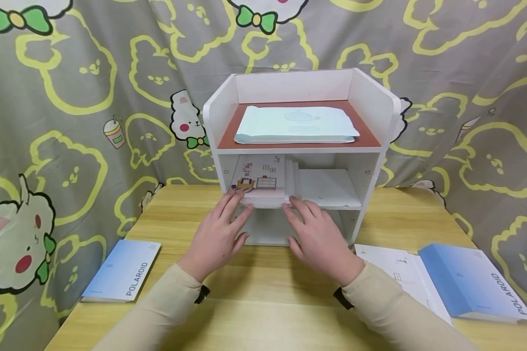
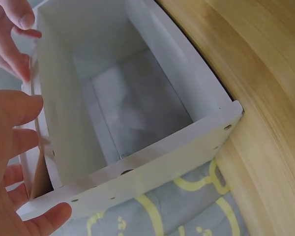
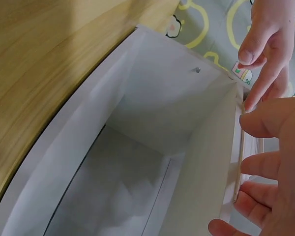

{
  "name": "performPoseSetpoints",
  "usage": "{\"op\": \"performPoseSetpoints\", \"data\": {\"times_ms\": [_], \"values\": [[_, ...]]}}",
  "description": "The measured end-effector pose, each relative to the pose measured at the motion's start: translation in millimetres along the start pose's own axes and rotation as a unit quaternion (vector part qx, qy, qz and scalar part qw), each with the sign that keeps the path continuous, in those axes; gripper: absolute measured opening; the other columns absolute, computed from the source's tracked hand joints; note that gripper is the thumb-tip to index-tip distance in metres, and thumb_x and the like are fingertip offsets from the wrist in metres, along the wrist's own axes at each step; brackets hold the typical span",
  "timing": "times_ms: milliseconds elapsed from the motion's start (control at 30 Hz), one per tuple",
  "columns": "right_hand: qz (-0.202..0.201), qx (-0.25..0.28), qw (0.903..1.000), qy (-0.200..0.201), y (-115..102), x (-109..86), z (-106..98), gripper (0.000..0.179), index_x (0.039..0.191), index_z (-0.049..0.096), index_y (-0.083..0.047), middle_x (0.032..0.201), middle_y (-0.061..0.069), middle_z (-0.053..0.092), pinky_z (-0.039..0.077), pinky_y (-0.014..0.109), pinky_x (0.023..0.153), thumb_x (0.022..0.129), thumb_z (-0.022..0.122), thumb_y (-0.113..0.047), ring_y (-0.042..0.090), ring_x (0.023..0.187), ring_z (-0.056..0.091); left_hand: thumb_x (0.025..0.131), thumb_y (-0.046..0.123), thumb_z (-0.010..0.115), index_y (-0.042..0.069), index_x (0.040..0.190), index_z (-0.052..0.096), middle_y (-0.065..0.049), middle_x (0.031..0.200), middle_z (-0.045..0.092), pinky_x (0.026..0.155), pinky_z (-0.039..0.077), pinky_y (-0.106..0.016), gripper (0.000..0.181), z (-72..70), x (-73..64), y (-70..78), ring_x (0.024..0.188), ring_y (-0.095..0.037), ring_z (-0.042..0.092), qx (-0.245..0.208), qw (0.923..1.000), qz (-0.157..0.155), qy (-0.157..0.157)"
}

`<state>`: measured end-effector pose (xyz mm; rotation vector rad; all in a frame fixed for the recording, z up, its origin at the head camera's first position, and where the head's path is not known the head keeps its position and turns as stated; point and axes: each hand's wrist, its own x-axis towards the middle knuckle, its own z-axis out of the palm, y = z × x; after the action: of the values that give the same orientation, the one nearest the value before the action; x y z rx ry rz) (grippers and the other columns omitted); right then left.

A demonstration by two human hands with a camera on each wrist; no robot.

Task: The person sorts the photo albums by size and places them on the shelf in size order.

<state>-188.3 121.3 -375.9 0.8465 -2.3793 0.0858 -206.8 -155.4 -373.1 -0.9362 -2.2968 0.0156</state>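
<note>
A white book (image 1: 260, 181) with a drawing of furniture on its cover lies on the middle shelf of a small white shelf unit (image 1: 366, 187). At its front left corner rests my left hand (image 1: 215, 236), fingers stretched out. My right hand (image 1: 318, 239) touches the front edge of the shelf and books on the right side, its fingers also extended. Just right of the book are thin white spines or edges (image 1: 292, 178); their kind is partly hidden. In the left wrist view, the left hand (image 2: 12, 152) lies along the board's edge, and the right wrist view shows the right hand (image 3: 280, 167) likewise.
A pale package with a whale drawing (image 1: 298, 126) lies on the top shelf. On the wooden table (image 1: 254, 302), a blue POLAROID book (image 1: 122, 269) lies left; a white book (image 1: 397, 273) and a thick blue POLAROID book (image 1: 474, 282) lie right. A patterned curtain (image 1: 149, 92) hangs behind.
</note>
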Motion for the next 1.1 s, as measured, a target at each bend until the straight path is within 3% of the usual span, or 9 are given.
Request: {"op": "performPoseSetpoints", "data": {"times_ms": [233,833,1100], "values": [[0.004,0.0,1.0,0.006,1.4,2.0,6.5,0.069,0.146,0.051,0.002,0.148,0.023,0.044,0.053,0.052,0.089,0.087,0.071,-0.029,0.041,0.124,0.047,0.089,0.036,0.076,0.01,0.143,0.059,-0.021,0.157,0.033,0.084,0.054,-0.053,0.062,2.4,2.3,-0.4,0.148,-0.038,0.026,0.013,0.9998,-0.008,-0.011],[0.007,0.013,0.9999,-0.003,-0.2,-1.5,11.0,0.07,0.146,0.05,0.002,0.152,0.026,0.038,0.046,0.049,0.103,0.087,0.07,-0.03,0.042,0.128,0.043,0.087,0.037,0.078,0.007,0.147,0.053,-0.021,0.162,0.024,0.1,0.047,-0.056,0.072,9.3,-1.1,0.1,0.152,-0.038,0.016,0.009,0.9998,-0.009,-0.014],[-0.005,0.067,0.9977,0.003,-0.7,-8.5,-3.3,0.064,0.143,0.055,0.0,0.153,0.025,0.039,0.047,0.052,0.103,0.088,0.073,-0.028,0.042,0.134,0.043,0.086,0.038,0.078,0.004,0.148,0.05,-0.023,0.164,0.019,0.105,0.043,-0.057,0.076,9.2,-3.6,5.3,0.152,-0.041,0.014,-0.008,0.9998,-0.013,-0.01]]}}
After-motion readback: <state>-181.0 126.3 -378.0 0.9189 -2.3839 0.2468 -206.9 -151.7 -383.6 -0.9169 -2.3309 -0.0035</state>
